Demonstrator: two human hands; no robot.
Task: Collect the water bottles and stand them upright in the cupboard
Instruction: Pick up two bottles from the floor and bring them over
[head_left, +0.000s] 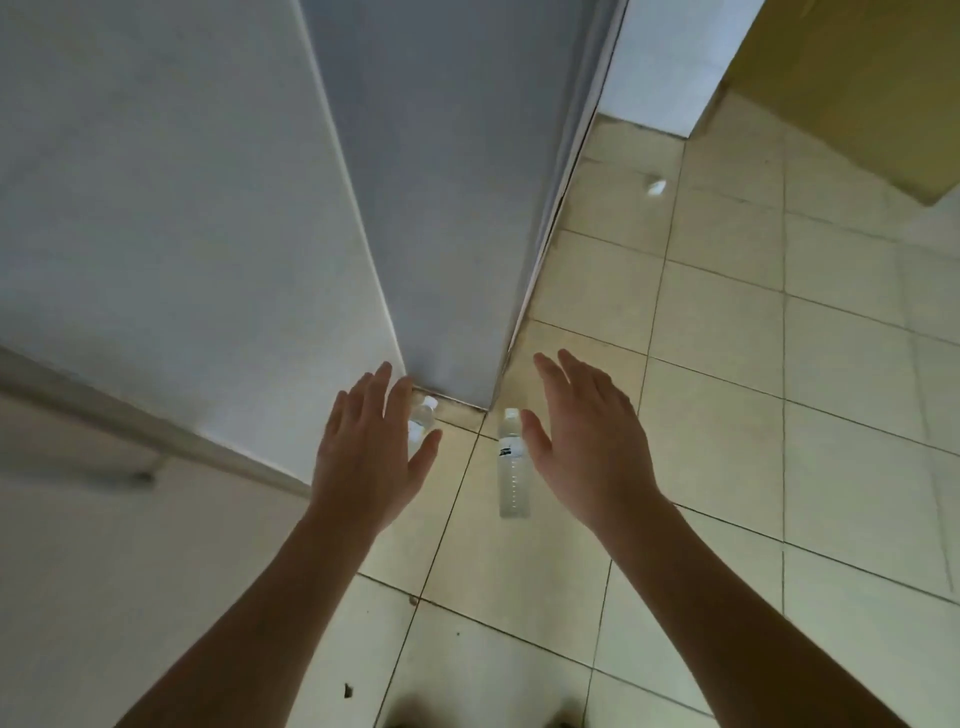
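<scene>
A clear water bottle (513, 467) with a white cap lies on the tiled floor, cap towards the wall corner. A second clear bottle (423, 415) lies by the foot of the corner, largely hidden behind my left hand (371, 457). Both of my hands are open with fingers spread and hold nothing. My left hand hovers over the second bottle. Just right of the first bottle, my right hand (592, 441) hovers with its thumb close to the label. No cupboard interior is in view.
A white wall corner (447, 260) juts out ahead. A white panel with a small handle (145, 475) is at the left. A small white object (656, 185) lies on the beige floor tiles further back. A yellow-brown door or panel (857, 88) is at the upper right.
</scene>
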